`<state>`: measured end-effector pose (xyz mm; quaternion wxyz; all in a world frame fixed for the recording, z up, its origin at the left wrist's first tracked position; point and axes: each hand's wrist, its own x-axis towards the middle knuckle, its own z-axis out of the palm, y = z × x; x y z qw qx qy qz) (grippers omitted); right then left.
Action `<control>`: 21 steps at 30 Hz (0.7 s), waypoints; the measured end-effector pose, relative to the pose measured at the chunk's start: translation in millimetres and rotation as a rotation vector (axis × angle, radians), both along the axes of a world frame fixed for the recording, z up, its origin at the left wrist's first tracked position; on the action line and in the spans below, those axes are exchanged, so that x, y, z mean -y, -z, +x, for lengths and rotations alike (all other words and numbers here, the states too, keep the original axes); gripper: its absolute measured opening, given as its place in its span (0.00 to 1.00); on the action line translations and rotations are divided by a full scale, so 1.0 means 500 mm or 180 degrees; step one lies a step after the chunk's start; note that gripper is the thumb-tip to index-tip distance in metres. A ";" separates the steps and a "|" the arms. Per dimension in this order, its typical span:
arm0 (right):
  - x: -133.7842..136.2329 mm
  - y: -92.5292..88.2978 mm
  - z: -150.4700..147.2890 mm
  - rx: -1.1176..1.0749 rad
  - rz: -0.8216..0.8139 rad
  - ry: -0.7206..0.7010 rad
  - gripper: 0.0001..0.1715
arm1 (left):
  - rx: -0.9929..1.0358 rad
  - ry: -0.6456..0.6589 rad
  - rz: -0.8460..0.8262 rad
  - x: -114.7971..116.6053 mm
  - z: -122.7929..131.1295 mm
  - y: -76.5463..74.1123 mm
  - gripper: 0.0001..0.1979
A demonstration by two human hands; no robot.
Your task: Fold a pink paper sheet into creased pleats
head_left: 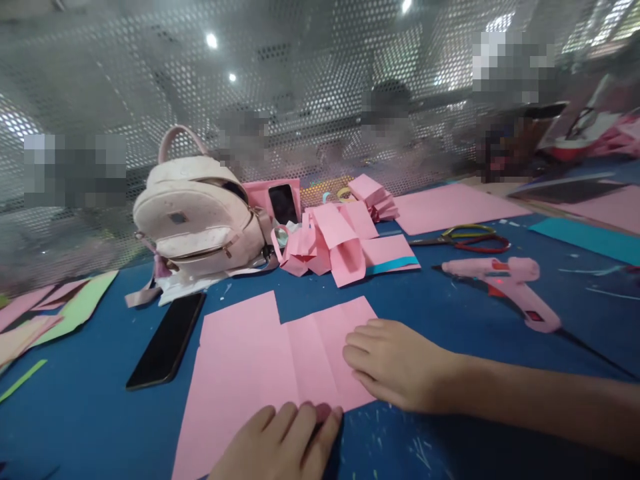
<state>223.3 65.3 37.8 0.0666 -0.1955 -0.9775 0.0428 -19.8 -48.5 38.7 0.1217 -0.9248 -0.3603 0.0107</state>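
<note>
Pink paper (240, 373) lies flat on a blue surface (100, 433), directly in front of us and under both hands. Its far edge has a step, the left part reaching farther than the right, and faint creases run across the right part; we cannot tell whether it is one sheet or two overlapping.

Our left hand (283, 447) is at the near edge of the paper, its fingers loosely bent and the tips resting there. Our right hand (395, 363) lies over the right end of the paper, palm down, fingers together and gently curled. We cannot tell whether either hand grips the paper or only presses on it.

Left of the paper, we see a black phone (167, 343) lying flat at a slant. Behind it stands a pale pink backpack (190, 220), its front pocket partly unzipped. To the right of the backpack, a second phone (283, 204) leans upright, near a heap of folded pink pieces (335, 230) and a blue strip (393, 265).

Farther right lie scissors (467, 239) with one yellow and one red handle loop, then a pink glue gun (515, 283) on its side, showing a small red glow, its black cord trailing right. A teal sheet (590, 239) lies at the far right, and light green paper (83, 310) at the left. Beyond everything, we see a perforated grey panel (310, 53).
</note>
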 end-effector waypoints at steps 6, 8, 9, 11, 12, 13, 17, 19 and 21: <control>-0.027 -0.004 0.019 -0.0185 -0.0078 -0.0368 0.09 | -0.0332 0.0525 -0.0489 -0.049 0.059 -0.008 0.26; -0.034 -0.001 0.021 -0.0286 -0.0245 -0.0340 0.10 | -0.0486 0.0592 -0.0616 -0.062 0.077 -0.022 0.28; -0.036 0.000 0.021 -0.0329 -0.0349 -0.0267 0.10 | -0.0494 0.0623 -0.0630 -0.067 0.086 -0.026 0.30; -0.038 0.002 0.021 -0.0393 -0.0572 -0.0038 0.10 | -0.0443 0.0653 -0.0574 -0.076 0.105 -0.030 0.31; -0.038 0.002 0.021 -0.0430 -0.0676 0.0059 0.10 | -0.0416 0.0661 -0.0507 -0.079 0.114 -0.030 0.31; -0.038 0.001 0.020 -0.0471 -0.0762 0.0117 0.10 | -0.0409 0.0682 -0.0433 -0.081 0.123 -0.029 0.31; -0.037 -0.004 0.022 -0.0611 -0.0984 0.0080 0.10 | -0.0394 0.0702 -0.0385 -0.090 0.159 -0.030 0.31; -0.037 -0.006 0.025 -0.0734 -0.1119 0.0097 0.09 | -0.0294 0.0638 -0.0500 -0.095 0.178 -0.031 0.33; -0.038 -0.006 0.028 -0.0903 -0.1219 0.0166 0.06 | -0.0229 0.0553 -0.0523 -0.099 0.198 -0.030 0.34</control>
